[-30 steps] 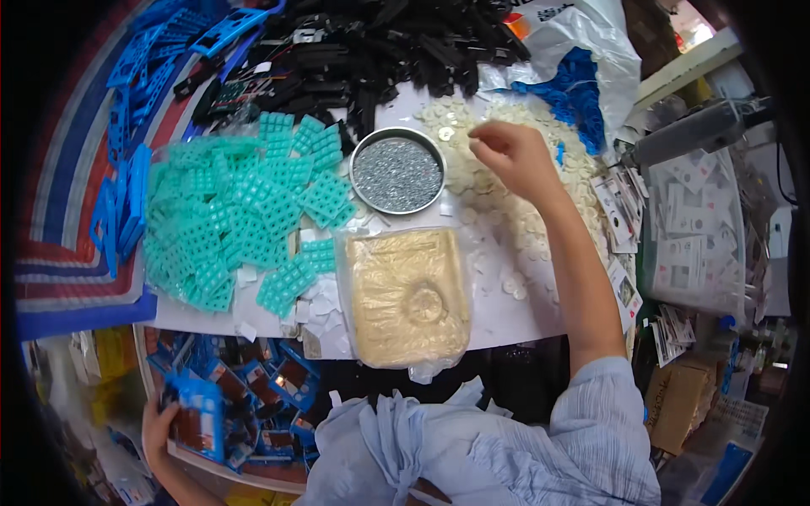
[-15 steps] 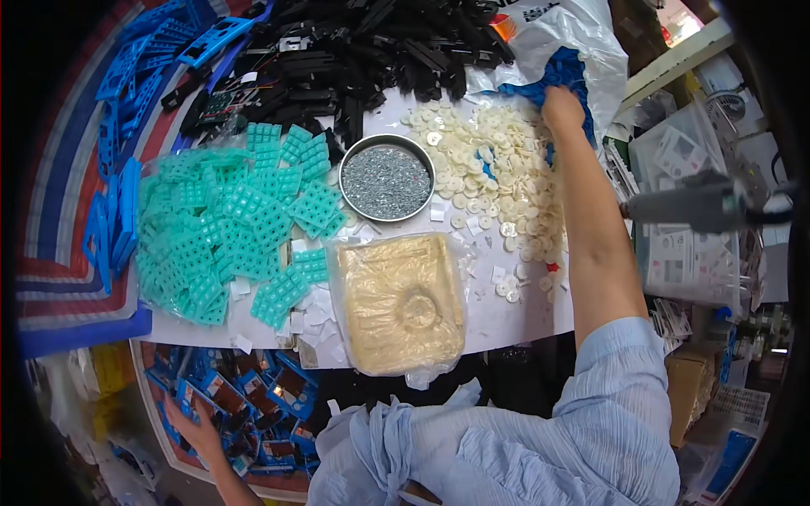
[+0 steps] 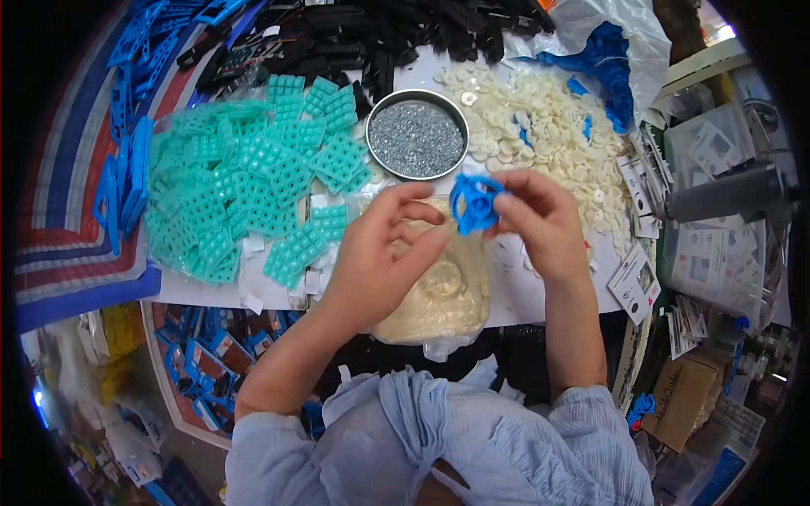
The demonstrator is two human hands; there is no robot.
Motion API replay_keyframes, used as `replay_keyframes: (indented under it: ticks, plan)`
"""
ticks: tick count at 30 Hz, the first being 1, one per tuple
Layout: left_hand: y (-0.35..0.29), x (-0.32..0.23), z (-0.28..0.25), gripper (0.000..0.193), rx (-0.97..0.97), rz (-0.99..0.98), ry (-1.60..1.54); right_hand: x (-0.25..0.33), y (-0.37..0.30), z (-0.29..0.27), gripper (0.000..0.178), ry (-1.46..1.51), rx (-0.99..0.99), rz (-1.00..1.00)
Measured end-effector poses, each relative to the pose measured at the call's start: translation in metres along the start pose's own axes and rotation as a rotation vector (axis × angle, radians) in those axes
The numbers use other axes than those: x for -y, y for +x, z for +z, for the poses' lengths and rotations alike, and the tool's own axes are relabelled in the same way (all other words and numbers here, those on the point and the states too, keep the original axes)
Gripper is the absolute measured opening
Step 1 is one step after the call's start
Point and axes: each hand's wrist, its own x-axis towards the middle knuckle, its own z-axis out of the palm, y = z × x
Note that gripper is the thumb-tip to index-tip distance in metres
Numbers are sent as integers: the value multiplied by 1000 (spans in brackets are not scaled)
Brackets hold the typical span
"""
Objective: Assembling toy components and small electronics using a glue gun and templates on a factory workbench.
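Note:
Over the middle of the table, my right hand (image 3: 548, 228) pinches a small blue round plastic part (image 3: 474, 205) with ring-like openings; its exact kind is unclear. My left hand (image 3: 375, 261) hovers just left of it, palm inward, with its fingers curved and apart and nothing in them. Beneath both hands lies a tan padded slab (image 3: 434, 299) in clear plastic, partly hidden by my left hand. Just beyond stands a round metal tin (image 3: 369, 139) of small silvery pieces (image 3: 418, 135), which look like screws.
Turquoise rubber keypads (image 3: 245, 190) are heaped on the left, cream discs (image 3: 540, 143) on the right. Black plastic parts (image 3: 363, 42) cover the back. More blue parts (image 3: 612, 72) lie by a clear bag. A grey rod (image 3: 717, 201) juts in from the right. Blue-cased pieces (image 3: 207, 363) fill a lower-left container.
My right hand has come back from the blue heap with a blue part. My left hand has risen from the lower-left container to the middle. The view has shifted slightly.

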Motion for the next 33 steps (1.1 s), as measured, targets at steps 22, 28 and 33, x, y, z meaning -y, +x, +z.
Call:
replay_keyframes:
  ticks: [22,28,33]
  plan:
    - [-72,41,14,19,79,-250,19,-37,-71,36,22,-756,4,-427]
    - [-84,20,-6,30,258,48,769,-30,-33,17,20,-1121,284,-503]
    - [-50,38,-10,39,257,568,1008,-36,-1,13,21,-1209,540,-603]
